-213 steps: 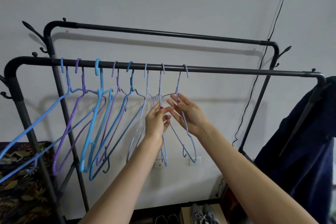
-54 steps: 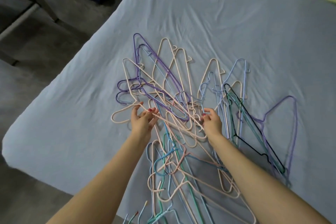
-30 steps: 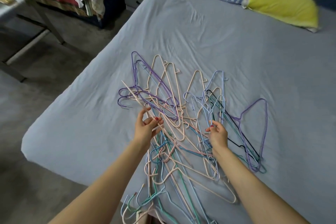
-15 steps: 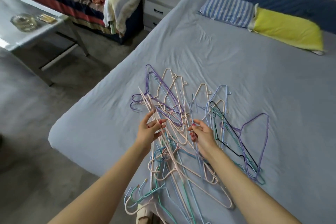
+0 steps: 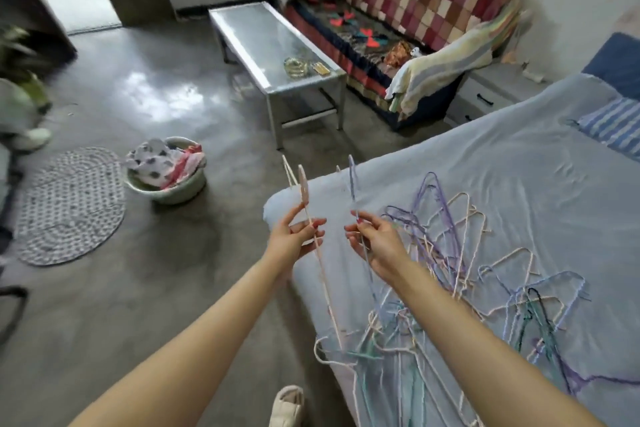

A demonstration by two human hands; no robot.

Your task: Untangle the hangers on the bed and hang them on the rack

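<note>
**Mia:** What is the left hand holding?

**Ben:** A pale pink hanger. The fingers are curled round its thin wire. The right hand pinches a light purple hanger the same way.

**Mia:** Where are the other hangers?

**Ben:** The hanger pile lies on the bed, just to the right of the right hand and under both arms.

**Mia:** What could go wrong?

**Ben:** The bottoms of both held hangers go down into the pile. I think they may be hooked on others. If the hands pull up fast, more hangers could come along and slide off the bed edge to the floor.

**Mia:** And the rack?

**Ben:** I can't see it here.
</note>
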